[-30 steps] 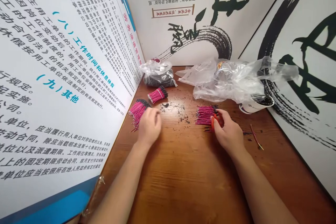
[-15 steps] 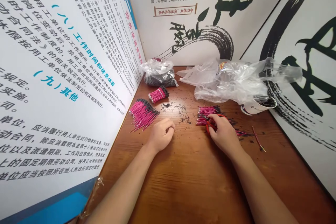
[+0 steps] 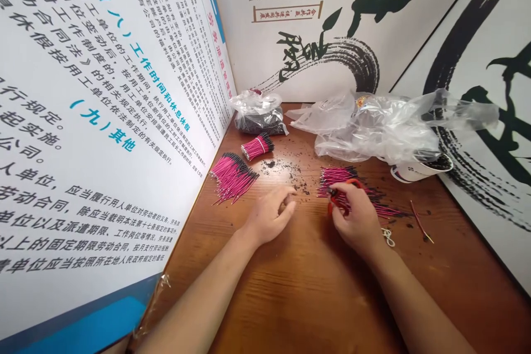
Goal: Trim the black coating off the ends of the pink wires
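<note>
White-banded, black-tipped magenta wire bundle (image 3: 256,147) was set toward back left corner of brown wooden worktop (image 3: 282,304); two wire piles (image 3: 234,177) were left loose. Red-handled tool (image 3: 333,192) was gripped by right hand (image 3: 360,215); left hand (image 3: 271,215) was loosely curled, nothing visibly held.

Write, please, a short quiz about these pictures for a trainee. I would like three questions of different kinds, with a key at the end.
1. Which hand holds the red-handled tool?
2. True or false: the paper cup is to the left of the right hand.
3. Fill in the missing word: a white ____ goes around the compact bundle of pink wires.

Key:
1. The right hand.
2. False; the paper cup is to the right of that hand.
3. Band.
</note>
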Action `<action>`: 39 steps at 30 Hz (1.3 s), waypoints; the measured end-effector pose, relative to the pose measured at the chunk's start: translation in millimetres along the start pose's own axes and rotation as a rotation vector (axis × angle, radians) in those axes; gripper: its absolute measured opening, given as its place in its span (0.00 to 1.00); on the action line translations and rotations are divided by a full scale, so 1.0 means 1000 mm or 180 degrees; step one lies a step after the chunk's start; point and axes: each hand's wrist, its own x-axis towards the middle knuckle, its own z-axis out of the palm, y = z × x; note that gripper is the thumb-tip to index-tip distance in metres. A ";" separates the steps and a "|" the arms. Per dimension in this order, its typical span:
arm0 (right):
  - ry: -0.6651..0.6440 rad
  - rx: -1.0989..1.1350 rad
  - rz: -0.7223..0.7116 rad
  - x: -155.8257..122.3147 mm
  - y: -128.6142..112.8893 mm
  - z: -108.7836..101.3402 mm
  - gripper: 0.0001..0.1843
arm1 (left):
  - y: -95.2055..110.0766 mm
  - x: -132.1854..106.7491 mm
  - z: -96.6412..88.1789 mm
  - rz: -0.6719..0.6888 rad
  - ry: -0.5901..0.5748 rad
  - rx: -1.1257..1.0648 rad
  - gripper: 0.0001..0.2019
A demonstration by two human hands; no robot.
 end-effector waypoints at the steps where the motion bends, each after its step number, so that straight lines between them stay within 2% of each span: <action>1: -0.0120 0.0110 -0.0072 -0.002 -0.008 0.002 0.15 | 0.002 0.000 0.001 0.0037 -0.0107 -0.0049 0.11; 4: -0.0421 0.0453 -0.0306 -0.006 -0.027 0.008 0.15 | 0.006 -0.001 0.003 0.0237 -0.0356 -0.0113 0.10; 7: -0.0499 0.0653 -0.0287 -0.007 -0.034 0.011 0.16 | 0.005 -0.002 0.004 0.0291 -0.0392 -0.0093 0.10; 15: -0.0563 0.0780 0.0280 -0.013 -0.017 0.012 0.17 | -0.004 -0.001 -0.002 -0.0112 0.0284 -0.0419 0.11; 20: -0.0654 0.0951 0.0607 -0.016 -0.016 0.014 0.15 | -0.004 0.000 -0.002 -0.0229 0.0398 -0.0585 0.12; 24: -0.0661 0.0915 0.0607 -0.015 -0.017 0.014 0.14 | -0.003 -0.001 0.000 -0.0186 0.0461 -0.0556 0.11; 28: -0.0509 0.1008 0.0593 -0.016 -0.015 0.015 0.18 | -0.004 0.001 -0.002 -0.0014 0.0450 -0.0154 0.10; 34: -0.0416 0.1112 0.0513 -0.017 -0.019 0.014 0.20 | -0.008 0.008 -0.010 0.0294 0.0196 0.0679 0.09; 39: -0.0486 0.1083 0.0296 -0.014 -0.026 0.012 0.20 | 0.002 0.007 0.005 0.0430 -0.0139 0.1165 0.10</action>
